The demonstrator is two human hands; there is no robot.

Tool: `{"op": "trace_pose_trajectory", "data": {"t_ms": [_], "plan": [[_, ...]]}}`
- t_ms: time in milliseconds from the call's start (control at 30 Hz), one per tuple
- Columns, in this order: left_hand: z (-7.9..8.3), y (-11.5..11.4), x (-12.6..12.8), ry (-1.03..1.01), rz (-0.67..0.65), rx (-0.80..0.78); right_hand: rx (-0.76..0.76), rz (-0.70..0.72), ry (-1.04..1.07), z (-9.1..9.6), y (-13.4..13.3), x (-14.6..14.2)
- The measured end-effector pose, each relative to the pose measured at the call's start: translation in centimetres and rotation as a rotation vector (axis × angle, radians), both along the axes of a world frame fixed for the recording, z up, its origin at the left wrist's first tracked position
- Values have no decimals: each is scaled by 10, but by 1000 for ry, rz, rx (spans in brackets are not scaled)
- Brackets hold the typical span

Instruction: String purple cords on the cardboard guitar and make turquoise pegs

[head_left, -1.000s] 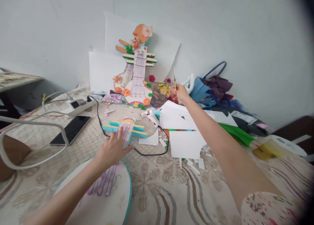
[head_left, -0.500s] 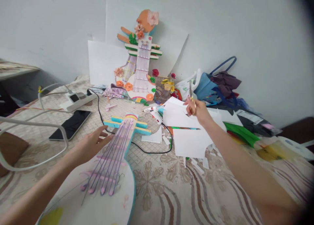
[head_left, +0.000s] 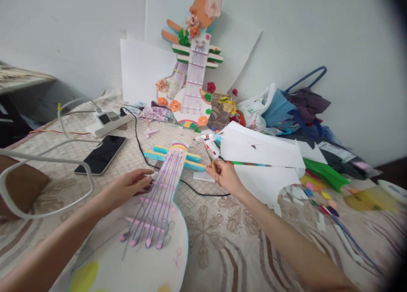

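A flat craft guitar (head_left: 143, 262) with a white body, blue edges and purple strings lies before me, its neck pointing away. My left hand (head_left: 132, 183) is open, fingers stretched out at the left edge of the neck; whether they touch it I cannot tell. Gold-handled scissors (head_left: 214, 169) are gripped in my right hand (head_left: 227, 177), which is just right of the guitar's pegs. The blades point up and away. A white glue gun (head_left: 211, 145) lies beyond this hand, and white paper sheets (head_left: 260, 143) spread to its right.
A decorated craft guitar (head_left: 193, 92) leans upright at the wall. On the left are a phone (head_left: 101, 154), a power strip (head_left: 108, 124) and a looped white cable (head_left: 47, 217). A black cord (head_left: 203, 194) runs past the neck. Bags (head_left: 280, 109) and paper scraps (head_left: 297, 194) are on the right.
My right hand has come down and left with the scissors, from over the paper sheets to beside the guitar's pegs. My left hand stays by the neck. The view has shifted slightly.
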State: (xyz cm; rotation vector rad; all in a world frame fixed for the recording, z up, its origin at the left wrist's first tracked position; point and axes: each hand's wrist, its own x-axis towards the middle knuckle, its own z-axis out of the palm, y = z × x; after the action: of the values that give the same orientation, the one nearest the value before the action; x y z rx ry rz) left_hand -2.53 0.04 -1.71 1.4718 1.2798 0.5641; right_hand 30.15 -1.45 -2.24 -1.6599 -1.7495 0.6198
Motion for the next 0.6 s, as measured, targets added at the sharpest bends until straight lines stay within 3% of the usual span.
{"op": "trace_pose_trajectory", "data": {"t_ms": [300,433,500,600], "plan": [[21,-10,11,-10,3,-66,-4,12,59,-7,21,-8],[19,-6,13,-12,-19,-63,-10,25,82,-7,21,-5],[15,0,10,1,-31,-24,-8,21,85,-7,18,-5],[8,11,5,68,-14,156,25,23,45,-4,7,-4]]}}
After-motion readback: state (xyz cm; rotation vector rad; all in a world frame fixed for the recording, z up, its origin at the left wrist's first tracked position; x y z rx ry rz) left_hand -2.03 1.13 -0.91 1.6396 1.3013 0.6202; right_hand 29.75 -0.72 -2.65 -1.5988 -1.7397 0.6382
